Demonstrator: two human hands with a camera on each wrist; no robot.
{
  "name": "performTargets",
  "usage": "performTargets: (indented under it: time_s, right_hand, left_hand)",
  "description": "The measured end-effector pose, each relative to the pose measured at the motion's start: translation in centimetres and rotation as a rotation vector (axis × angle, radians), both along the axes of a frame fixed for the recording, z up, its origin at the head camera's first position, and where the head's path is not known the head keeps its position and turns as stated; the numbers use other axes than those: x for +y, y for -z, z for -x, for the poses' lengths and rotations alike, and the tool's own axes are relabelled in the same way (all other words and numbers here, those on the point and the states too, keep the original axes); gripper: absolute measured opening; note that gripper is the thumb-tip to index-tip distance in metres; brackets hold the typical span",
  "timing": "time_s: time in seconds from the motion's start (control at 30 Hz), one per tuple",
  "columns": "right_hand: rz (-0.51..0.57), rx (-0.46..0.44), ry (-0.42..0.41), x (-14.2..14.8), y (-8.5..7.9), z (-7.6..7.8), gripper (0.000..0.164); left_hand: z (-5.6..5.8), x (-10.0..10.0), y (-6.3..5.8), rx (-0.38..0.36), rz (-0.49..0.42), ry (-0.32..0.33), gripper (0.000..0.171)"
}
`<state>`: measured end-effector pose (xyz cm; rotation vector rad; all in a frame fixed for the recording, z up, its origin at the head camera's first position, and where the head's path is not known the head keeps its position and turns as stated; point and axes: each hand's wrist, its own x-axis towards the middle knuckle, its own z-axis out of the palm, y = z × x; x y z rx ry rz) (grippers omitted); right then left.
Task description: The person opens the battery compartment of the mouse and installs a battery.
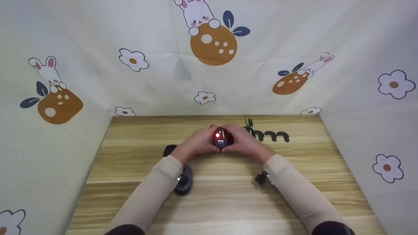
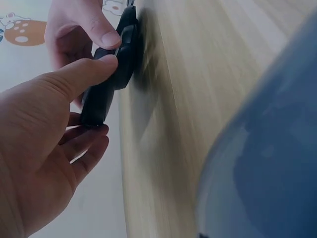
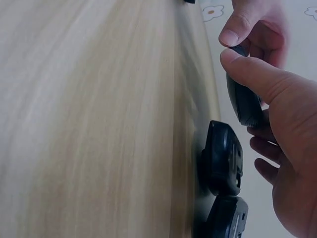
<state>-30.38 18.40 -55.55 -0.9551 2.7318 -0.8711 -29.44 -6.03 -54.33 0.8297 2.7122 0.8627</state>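
Note:
Both hands hold a black computer mouse (image 1: 220,142) between them, its underside turned up toward the head camera. A red light glows on that underside, next to an open slot with a yellowish strip in it. My left hand (image 1: 200,140) grips one side, thumb at the near edge and fingers at the far side. On the other side my right hand (image 1: 243,140) pinches it with thumb and fingers. In the left wrist view the mouse (image 2: 101,101) stands on edge between the fingertips of both hands, close over the wooden table.
Two more dark mice, one farther (image 1: 169,150) and one nearer (image 1: 183,189), lie by my left forearm. Several black arch-shaped pieces (image 1: 271,135) line up right of my right hand, small batteries (image 1: 249,122) behind them. A patterned cloth (image 1: 163,81) borders the table (image 1: 222,202).

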Motion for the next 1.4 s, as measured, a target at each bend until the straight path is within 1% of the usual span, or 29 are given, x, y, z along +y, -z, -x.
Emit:
performTargets:
  time_s: [0.2, 0.37, 0.6, 1.0, 1.23, 1.4]
  right_hand:
    - [-0.009, 0.015, -0.011, -0.2, 0.5, 0.7, 0.092]
    - [-0.017, 0.021, -0.012, -0.4, 0.8, 1.1, 0.093]
    - [-0.065, 0.046, -0.008, -0.5, 0.8, 1.2, 0.093]
    - [-0.097, 0.062, -0.008, -0.9, 1.0, 1.6, 0.094]
    - [-0.139, 0.074, -0.005, -0.9, 1.1, 1.6, 0.095]
    - [-0.155, 0.087, -0.008, -0.9, 1.3, 1.5, 0.097]
  left_hand:
    - [0.6, 0.3, 0.1, 0.006, 0.036, 0.014, 0.078]
    - [1.0, 0.3, 0.4, 0.003, 0.037, 0.02, 0.077]
    - [1.4, 0.5, 0.8, 0.011, 0.046, 0.037, 0.077]
    - [1.4, 0.9, 0.8, -0.017, 0.09, 0.013, 0.078]
    - [1.3, 0.8, 0.7, -0.026, 0.064, 0.019, 0.074]
    - [1.3, 0.7, 0.8, -0.029, 0.072, 0.017, 0.075]
